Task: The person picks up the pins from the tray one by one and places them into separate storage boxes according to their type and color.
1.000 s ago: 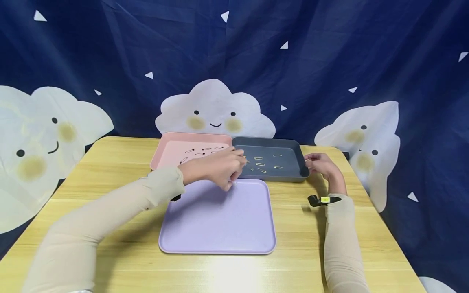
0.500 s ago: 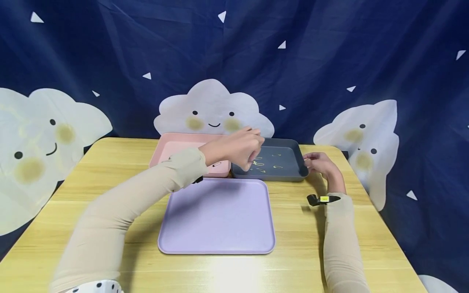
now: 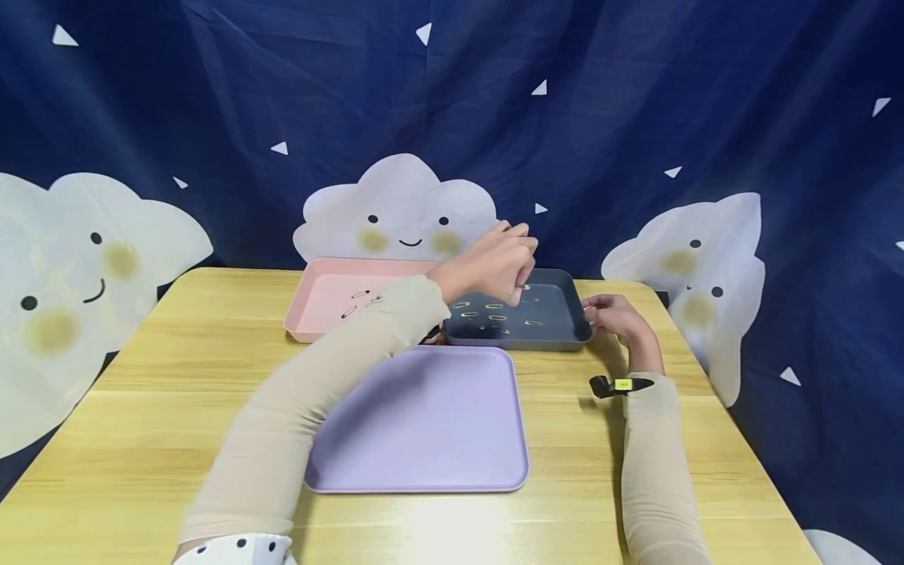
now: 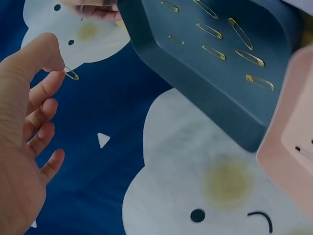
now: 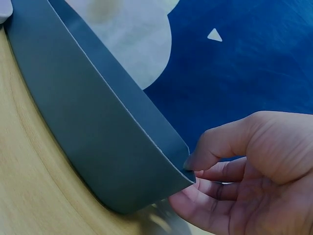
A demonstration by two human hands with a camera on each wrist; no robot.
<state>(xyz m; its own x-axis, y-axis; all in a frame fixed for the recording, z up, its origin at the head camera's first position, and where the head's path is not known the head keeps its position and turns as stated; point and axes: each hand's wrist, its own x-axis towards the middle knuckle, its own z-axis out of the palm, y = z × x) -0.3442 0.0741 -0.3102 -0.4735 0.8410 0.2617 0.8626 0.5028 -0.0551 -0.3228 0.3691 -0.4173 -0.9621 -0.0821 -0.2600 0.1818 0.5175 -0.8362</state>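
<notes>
My left hand (image 3: 494, 263) is raised over the dark grey tray (image 3: 519, 343). In the left wrist view its thumb and forefinger pinch a small gold-coloured safety pin (image 4: 72, 74); the other fingers are loosely bent. Several gold safety pins (image 4: 249, 58) lie spread on the dark tray's floor. My right hand (image 3: 617, 318) holds the right end of that tray. In the right wrist view, the thumb is over the rim (image 5: 188, 169) and the fingers are outside and below it. My left forearm partly covers the pink tray (image 3: 300, 310), where black safety pins (image 3: 349, 311) are visible.
A lavender tray (image 3: 424, 439) lies in front of the two deeper trays on the wooden table (image 3: 169, 408). The pink and grey trays stand side by side at the table's back. Behind them hangs a dark blue curtain (image 3: 593, 157) with printed clouds.
My left hand has moved right and upward, from the back edge of the lavender tray to above the grey tray. The right hand has stayed at the grey tray's end.
</notes>
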